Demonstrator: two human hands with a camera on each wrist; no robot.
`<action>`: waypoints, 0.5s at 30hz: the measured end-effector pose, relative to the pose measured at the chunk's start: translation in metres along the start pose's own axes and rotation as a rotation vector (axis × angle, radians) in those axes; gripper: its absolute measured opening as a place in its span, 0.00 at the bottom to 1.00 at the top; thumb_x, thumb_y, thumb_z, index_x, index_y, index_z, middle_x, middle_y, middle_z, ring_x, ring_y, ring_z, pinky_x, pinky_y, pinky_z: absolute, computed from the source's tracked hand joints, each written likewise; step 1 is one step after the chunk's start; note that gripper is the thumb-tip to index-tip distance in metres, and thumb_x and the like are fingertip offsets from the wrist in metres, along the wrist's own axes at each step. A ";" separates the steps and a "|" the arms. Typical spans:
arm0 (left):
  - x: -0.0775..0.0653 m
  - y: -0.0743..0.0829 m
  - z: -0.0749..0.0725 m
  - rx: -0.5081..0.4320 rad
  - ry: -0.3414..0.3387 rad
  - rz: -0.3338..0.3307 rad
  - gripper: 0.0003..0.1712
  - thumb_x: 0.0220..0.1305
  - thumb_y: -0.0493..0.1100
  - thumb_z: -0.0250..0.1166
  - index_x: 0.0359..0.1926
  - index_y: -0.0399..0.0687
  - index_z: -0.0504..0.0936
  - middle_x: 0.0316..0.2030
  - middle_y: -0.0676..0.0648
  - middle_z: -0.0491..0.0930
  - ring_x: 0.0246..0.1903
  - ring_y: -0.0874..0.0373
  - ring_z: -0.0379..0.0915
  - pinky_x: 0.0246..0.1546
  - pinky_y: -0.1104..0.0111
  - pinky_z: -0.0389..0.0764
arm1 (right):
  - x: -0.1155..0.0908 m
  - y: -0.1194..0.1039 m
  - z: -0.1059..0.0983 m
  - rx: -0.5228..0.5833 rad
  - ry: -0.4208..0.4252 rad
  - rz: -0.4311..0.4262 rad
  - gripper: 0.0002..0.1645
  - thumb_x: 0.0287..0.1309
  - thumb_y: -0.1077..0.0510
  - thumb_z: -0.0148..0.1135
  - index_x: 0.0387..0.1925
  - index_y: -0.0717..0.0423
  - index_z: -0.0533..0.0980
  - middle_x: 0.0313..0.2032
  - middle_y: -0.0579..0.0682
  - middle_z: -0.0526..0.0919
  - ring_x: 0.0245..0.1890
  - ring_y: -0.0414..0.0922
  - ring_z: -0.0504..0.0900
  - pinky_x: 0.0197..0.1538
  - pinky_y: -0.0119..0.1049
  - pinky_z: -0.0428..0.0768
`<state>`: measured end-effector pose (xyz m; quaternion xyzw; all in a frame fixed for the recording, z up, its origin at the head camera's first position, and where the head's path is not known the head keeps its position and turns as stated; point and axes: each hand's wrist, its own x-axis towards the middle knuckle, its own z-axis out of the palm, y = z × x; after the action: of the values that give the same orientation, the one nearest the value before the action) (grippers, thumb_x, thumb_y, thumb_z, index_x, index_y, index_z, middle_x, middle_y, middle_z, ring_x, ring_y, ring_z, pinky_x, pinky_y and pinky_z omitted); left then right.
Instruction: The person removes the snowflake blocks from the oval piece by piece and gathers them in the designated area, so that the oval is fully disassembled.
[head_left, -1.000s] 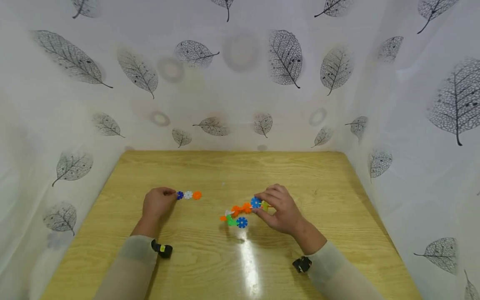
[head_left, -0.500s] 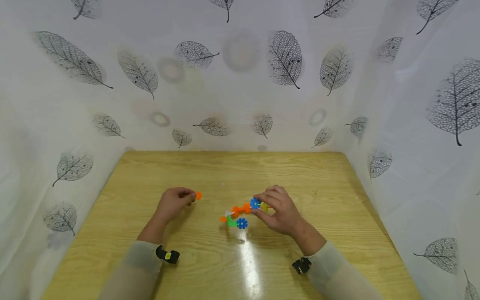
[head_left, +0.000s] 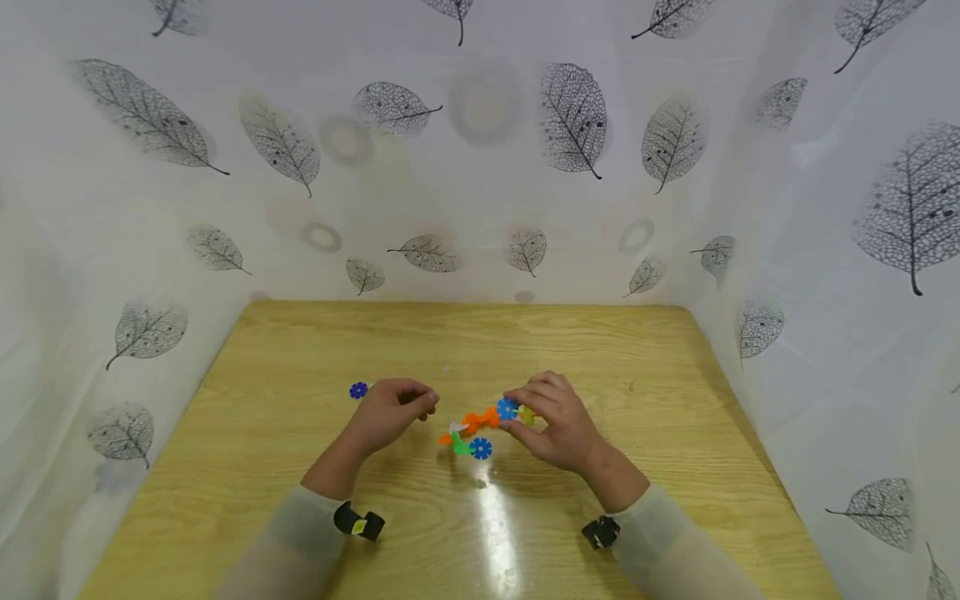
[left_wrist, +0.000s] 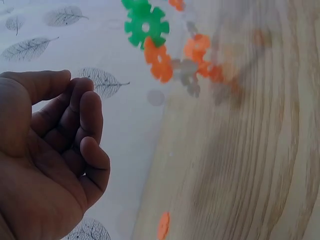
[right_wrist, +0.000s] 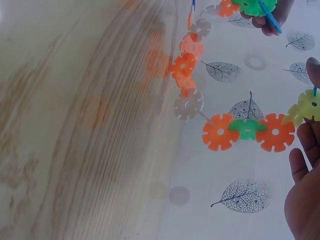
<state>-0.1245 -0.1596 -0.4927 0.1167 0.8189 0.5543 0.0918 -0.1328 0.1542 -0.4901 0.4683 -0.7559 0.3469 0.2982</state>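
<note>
My right hand pinches a blue notched plastic disc between thumb and fingers. It belongs to a linked chain of snowflake discs, with yellow, orange, white and green pieces and another blue disc at the front. In the right wrist view the chain curves away from a yellow-green disc beside the fingers. My left hand hovers just left of the chain, fingers loosely curled and thumb close to the index finger. Nothing shows between them in the left wrist view.
A dark blue disc lies on the wooden table behind the left hand, which hides most of a white one. A loose orange disc appears in the left wrist view. Leaf-printed curtains enclose the table's back and sides.
The left hand has moved right, from the dark blue disc past the white and orange ones, towards the chain. The right hand keeps its hold, nearly still.
</note>
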 end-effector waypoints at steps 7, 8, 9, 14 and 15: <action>-0.001 0.008 0.019 -0.045 -0.046 0.034 0.14 0.75 0.50 0.65 0.47 0.45 0.89 0.38 0.47 0.87 0.38 0.47 0.83 0.46 0.42 0.82 | 0.001 -0.002 0.003 0.004 0.007 -0.020 0.21 0.64 0.47 0.73 0.46 0.61 0.85 0.38 0.48 0.88 0.38 0.47 0.80 0.47 0.46 0.76; -0.001 0.010 0.021 -0.051 -0.053 0.040 0.14 0.75 0.50 0.65 0.47 0.45 0.89 0.38 0.47 0.87 0.38 0.47 0.83 0.46 0.42 0.82 | 0.001 -0.002 0.003 0.003 0.006 -0.020 0.21 0.64 0.47 0.73 0.46 0.61 0.85 0.38 0.48 0.88 0.38 0.47 0.80 0.47 0.46 0.76; 0.000 0.011 0.023 -0.051 -0.060 0.043 0.15 0.75 0.51 0.65 0.47 0.46 0.89 0.38 0.46 0.87 0.38 0.46 0.83 0.45 0.42 0.82 | 0.002 -0.003 0.003 0.002 0.005 -0.020 0.21 0.64 0.47 0.73 0.47 0.61 0.85 0.38 0.48 0.88 0.38 0.47 0.80 0.47 0.46 0.76; 0.002 0.019 0.033 -0.051 -0.087 0.069 0.16 0.76 0.53 0.64 0.47 0.46 0.89 0.36 0.48 0.86 0.37 0.45 0.82 0.39 0.51 0.84 | 0.003 -0.003 0.005 0.004 -0.010 -0.031 0.21 0.60 0.49 0.77 0.46 0.61 0.86 0.39 0.47 0.88 0.38 0.46 0.80 0.47 0.46 0.75; 0.002 0.020 0.034 -0.048 -0.091 0.074 0.16 0.75 0.53 0.64 0.47 0.46 0.89 0.36 0.49 0.86 0.37 0.45 0.82 0.38 0.54 0.84 | 0.003 -0.003 0.005 0.006 -0.013 -0.034 0.21 0.59 0.49 0.77 0.46 0.61 0.86 0.38 0.47 0.88 0.38 0.46 0.80 0.47 0.46 0.75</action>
<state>-0.1155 -0.1216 -0.4868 0.1701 0.7956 0.5708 0.1111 -0.1318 0.1476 -0.4894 0.4841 -0.7490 0.3408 0.2976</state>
